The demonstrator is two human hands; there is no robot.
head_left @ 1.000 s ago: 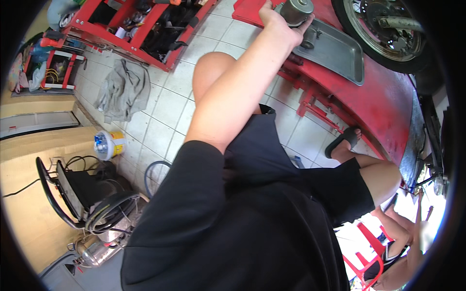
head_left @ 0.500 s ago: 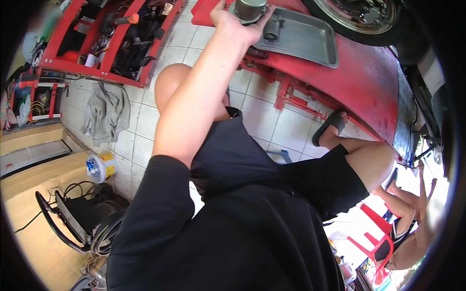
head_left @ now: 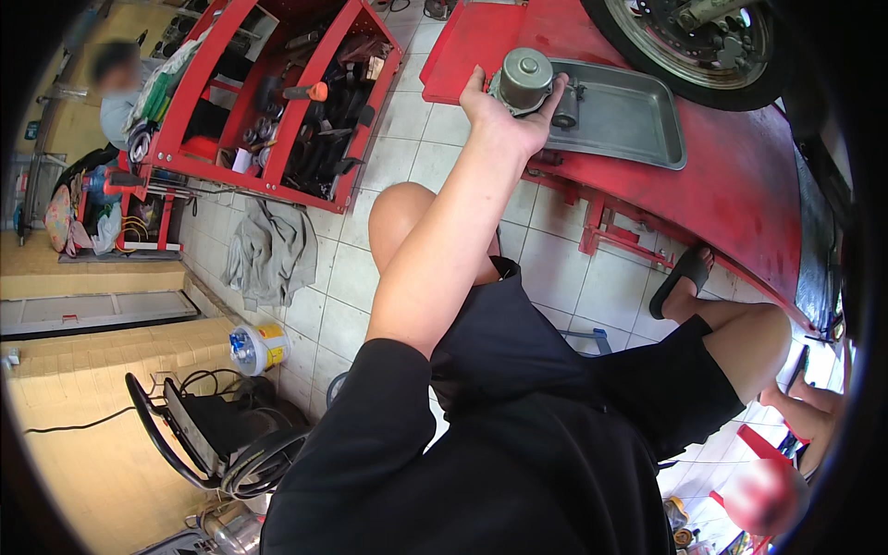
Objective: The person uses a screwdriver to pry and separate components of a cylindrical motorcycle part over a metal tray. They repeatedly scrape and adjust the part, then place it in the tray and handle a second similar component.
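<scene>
Honestly, the left hand point(head_left: 504, 120) has its grip wrapped round a grey cylindrical motor part point(head_left: 525, 81), fingers curled on top, thumb on the far side, right at the edge of the grey metal tray point(head_left: 629, 120) on the red lift platform point(head_left: 740, 185). One-handed, it looks heavy; it could slip onto the tiled floor point(head_left: 555, 268). Right hand isn't visible.

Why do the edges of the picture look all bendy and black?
In the head view, the fisheye lens curves straight lines like the red platform and floor tiles, and the corners go black. Daylight is bright and even, and the left hand holding the metal motor part looks sharp. The faces are blurred.
</scene>
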